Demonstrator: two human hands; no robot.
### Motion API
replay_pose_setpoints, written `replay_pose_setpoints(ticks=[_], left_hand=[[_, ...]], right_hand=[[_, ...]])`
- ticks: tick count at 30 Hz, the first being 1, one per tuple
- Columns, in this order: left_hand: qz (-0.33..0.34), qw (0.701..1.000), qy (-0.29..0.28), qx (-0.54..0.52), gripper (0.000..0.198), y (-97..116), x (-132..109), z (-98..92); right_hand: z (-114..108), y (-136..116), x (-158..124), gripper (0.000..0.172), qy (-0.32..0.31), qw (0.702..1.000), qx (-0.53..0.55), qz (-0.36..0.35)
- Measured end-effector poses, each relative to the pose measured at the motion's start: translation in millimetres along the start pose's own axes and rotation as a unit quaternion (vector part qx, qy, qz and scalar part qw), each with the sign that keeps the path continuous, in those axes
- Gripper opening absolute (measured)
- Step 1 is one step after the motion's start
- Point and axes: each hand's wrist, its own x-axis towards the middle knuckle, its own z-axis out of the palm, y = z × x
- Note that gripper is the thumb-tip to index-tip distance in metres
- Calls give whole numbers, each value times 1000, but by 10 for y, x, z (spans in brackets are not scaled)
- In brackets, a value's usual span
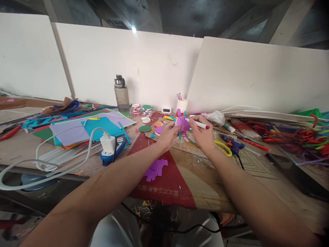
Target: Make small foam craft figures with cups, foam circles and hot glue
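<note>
Near the middle of the table, my left hand [167, 134] is closed on the edge of a purple paper turtle-like craft [183, 122], a round body with purple tabs sticking out. My right hand [203, 133] is closed around a white marker with a red end [202, 125], its other end close to the purple body. Whether the marker touches the paper I cannot tell. Below my left forearm lie purple paper scraps [156, 169]. Beside my left hand are a purple disc [159, 130] and a green disc [145, 128].
Coloured paper sheets [74, 132] and a white charger on a blue power strip [109, 154] are at left. A grey bottle [121, 94], a small clock [166, 110] and a pen cup [182, 104] stand behind. Yellow-handled scissors [223, 148] and a blue glue gun [233, 144] lie right.
</note>
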Motion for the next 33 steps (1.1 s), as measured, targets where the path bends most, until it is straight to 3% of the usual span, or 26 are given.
replay_pose_setpoints(ticks=[9, 33], left_hand=[[-1, 1000, 7, -2, 18, -5, 4, 4], [-5, 1000, -10, -8, 20, 10, -19, 18]], right_hand=[[-21, -2, 17, 18, 33, 999, -32, 5], [-12, -2, 7, 18, 15, 1000, -13, 15]])
